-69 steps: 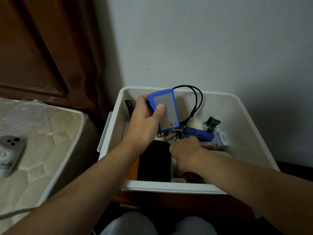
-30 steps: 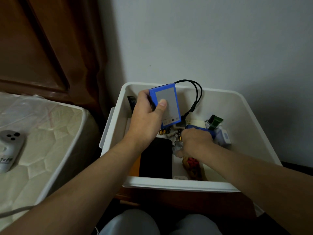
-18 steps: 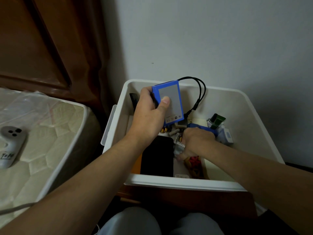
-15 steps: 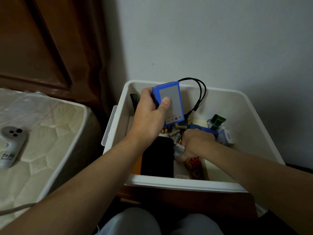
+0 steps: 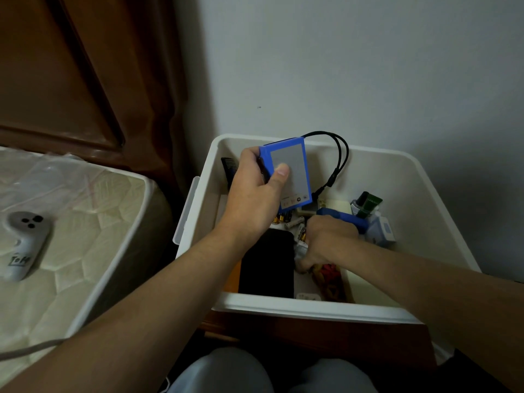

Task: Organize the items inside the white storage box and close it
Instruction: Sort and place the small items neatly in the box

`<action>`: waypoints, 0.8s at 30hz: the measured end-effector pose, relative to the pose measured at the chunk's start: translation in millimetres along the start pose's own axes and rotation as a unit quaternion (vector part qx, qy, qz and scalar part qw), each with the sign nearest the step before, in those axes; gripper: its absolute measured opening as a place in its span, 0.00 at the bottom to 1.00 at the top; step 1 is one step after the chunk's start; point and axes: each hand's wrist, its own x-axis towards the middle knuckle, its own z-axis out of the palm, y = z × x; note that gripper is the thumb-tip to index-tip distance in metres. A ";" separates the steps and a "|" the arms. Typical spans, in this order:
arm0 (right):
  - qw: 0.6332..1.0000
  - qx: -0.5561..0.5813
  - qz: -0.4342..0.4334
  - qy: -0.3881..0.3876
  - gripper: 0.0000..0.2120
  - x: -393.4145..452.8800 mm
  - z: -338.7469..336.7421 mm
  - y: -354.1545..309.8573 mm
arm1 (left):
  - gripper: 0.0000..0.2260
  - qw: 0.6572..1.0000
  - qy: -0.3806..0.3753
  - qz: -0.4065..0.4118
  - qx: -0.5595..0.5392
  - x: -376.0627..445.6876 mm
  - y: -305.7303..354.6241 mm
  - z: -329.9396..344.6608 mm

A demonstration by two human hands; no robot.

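While the white storage box (image 5: 442, 211) sits open in the middle of the frame against the pale wall, both hands are down inside it. The left hand (image 5: 252, 199) grips a blue-edged flat device (image 5: 289, 174) and holds it upright above the clutter, thumb pressed on its grey face and the other fingers curled around the back edge. A black cable (image 5: 338, 163) loops up from behind the device toward the box's far wall. The right hand (image 5: 329, 239) is lower, center-right of the box, fingers curled down into the pile at a small silvery thing; honestly I can't tell whether it's actually pinching it.

Stuff in the box: a black phone-like slab (image 5: 266, 265) lying flat near the front wall with something orange (image 5: 232, 279) tucked beside it on the left, a few loose batteries (image 5: 295, 222) just under the device, a black comb (image 5: 228, 168) leaning in the upper-left corner, a blue tool (image 5: 343, 218) touching the right hand's knuckles, and a dark green bottle (image 5: 368, 204) toward the right.

Over at the left of the frame there's a mattress (image 5: 85, 222) with a grey controller (image 5: 24, 242) lying on it.
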 end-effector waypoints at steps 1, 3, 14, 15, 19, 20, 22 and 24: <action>1.000 0.004 0.002 0.001 0.26 -0.2 0.0 -0.3 | 0.10 1.000 -0.001 0.001 0.001 -0.2 0.4 0.0; 1.000 0.017 0.005 -0.002 0.26 -0.8 -2.4 0.5 | 0.10 1.000 -0.002 0.001 -0.001 -0.6 0.7 0.1; 0.984 -0.116 -0.120 -0.057 0.36 -26.6 -35.5 -4.8 | 0.09 1.000 -0.002 0.001 -0.003 0.3 -1.7 -0.1; 0.981 -0.126 -0.132 -0.064 0.36 -28.9 -38.3 -7.9 | 0.09 1.000 -0.001 0.001 -0.004 0.3 -1.7 -0.1; 0.957 -0.197 -0.179 -0.114 0.33 -34.8 -52.3 -18.6 | 0.09 1.000 -0.005 0.001 -0.005 0.7 -1.6 -0.5; 0.953 -0.209 -0.181 -0.125 0.33 -34.5 -52.2 -20.6 | 0.09 1.000 -0.006 0.001 -0.003 0.4 -1.7 -0.5; 0.947 -0.224 -0.181 -0.143 0.31 -32.9 -48.9 -23.5 | 0.09 1.000 -0.008 0.001 -0.003 0.4 -1.7 0.0; 0.943 -0.223 -0.185 -0.165 0.30 -30.7 -40.9 -23.7 | 0.08 1.000 -0.009 -0.002 -0.003 0.4 -1.6 0.3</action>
